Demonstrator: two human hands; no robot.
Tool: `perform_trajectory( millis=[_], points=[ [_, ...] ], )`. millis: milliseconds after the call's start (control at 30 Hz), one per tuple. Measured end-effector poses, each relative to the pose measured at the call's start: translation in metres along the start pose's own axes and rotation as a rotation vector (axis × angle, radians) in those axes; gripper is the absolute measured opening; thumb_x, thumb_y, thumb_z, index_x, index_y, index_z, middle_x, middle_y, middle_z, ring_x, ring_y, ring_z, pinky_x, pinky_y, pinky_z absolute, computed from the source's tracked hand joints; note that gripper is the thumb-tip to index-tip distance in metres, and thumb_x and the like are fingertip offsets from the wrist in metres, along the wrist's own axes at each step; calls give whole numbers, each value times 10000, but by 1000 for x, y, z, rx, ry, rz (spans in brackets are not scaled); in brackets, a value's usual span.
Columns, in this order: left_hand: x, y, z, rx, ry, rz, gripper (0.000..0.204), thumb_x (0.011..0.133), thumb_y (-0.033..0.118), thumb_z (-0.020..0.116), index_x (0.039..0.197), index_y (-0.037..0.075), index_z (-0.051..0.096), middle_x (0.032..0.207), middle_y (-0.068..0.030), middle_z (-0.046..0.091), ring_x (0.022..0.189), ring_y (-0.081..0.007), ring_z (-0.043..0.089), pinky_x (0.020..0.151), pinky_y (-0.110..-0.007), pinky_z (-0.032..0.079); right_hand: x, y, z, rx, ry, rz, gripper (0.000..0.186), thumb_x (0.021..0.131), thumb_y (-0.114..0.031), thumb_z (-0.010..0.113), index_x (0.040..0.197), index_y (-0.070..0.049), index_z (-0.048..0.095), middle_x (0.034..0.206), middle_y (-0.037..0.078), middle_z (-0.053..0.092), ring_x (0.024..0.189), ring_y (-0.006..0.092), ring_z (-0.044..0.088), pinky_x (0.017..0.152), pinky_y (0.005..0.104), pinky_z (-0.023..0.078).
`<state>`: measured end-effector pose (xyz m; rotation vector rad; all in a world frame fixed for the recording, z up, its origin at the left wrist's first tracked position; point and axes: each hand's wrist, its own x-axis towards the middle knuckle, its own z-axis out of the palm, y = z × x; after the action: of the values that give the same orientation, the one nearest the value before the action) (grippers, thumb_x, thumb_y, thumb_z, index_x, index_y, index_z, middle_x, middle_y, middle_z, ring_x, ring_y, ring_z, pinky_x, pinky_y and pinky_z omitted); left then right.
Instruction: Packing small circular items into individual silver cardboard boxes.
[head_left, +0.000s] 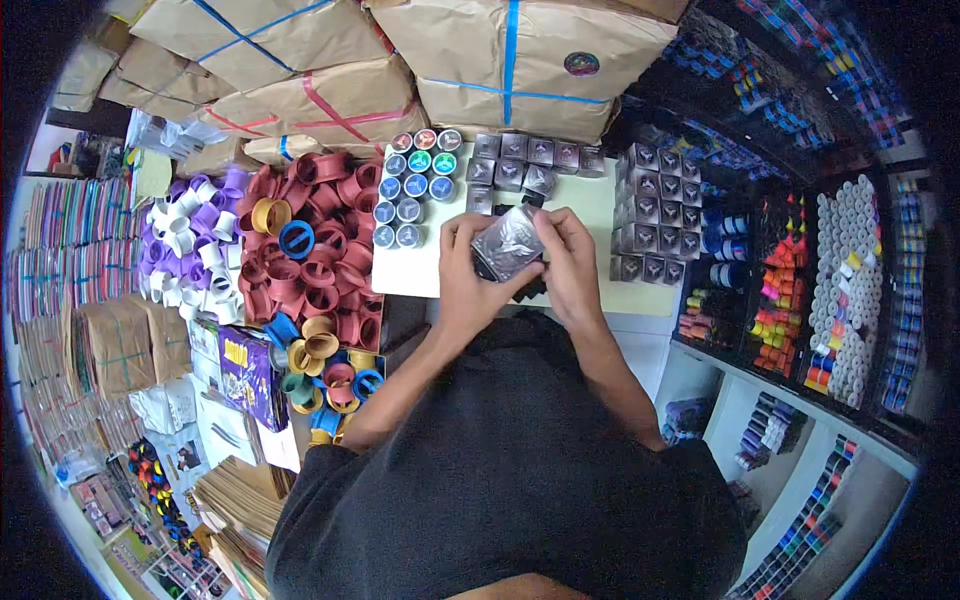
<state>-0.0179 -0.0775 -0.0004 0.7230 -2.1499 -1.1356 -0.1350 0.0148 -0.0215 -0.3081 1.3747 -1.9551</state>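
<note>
Between my two hands is a small square box (509,243) with a shiny, see-through plastic look and a dark lower part, tilted above the front of the white table (430,275). My left hand (466,280) is closed round its left side, the thumb along its lower edge. At the box's right side, my right hand (570,265) grips with its fingers bent. Some black pieces (533,291) show just below and behind the hands, partly hidden. Beyond the hands stand several similar clear boxes (512,148) in rows. To their left are several round tins (414,186) with coloured lids.
Stacked clear boxes (655,215) stand at the table's right. On the left lie heaps of dark red plastic rings (320,220) and white and purple ones (195,240). Strapped brown paper parcels (545,70) rise behind the table. Shelves of coloured spools (845,290) line the right.
</note>
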Motion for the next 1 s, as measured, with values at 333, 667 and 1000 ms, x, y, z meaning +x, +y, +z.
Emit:
perform_trajectory(
  millis=[333, 667, 1000],
  points=[
    [29, -11, -50, -316, -347, 88, 715, 706, 161, 885, 1344, 23, 595, 1227, -153, 672, 1108, -229, 659, 968, -350, 508, -9, -40, 5, -428, -327, -443, 418, 863, -151, 777, 1250, -49, 654, 1342, 144, 629, 1242, 260, 606, 1048, 376, 478],
    [23, -23, -56, -286, -306, 257, 589, 709, 168, 872, 1241, 24, 665, 1288, -198, 644, 1183, -342, 638, 997, -401, 494, -18, -38, 19, -369, -278, -415, 387, 805, -79, 811, 1178, -12, 730, 1318, 157, 641, 1222, 245, 621, 1034, 351, 488],
    [15, -19, -68, -331, -258, 59, 732, 728, 183, 881, 1353, 9, 543, 1279, -170, 636, 1168, -253, 640, 992, -359, 503, -17, -27, 40, -539, -251, -509, 420, 846, -91, 769, 1244, 20, 688, 1348, 176, 631, 1261, 278, 598, 1064, 373, 464]
  ],
)
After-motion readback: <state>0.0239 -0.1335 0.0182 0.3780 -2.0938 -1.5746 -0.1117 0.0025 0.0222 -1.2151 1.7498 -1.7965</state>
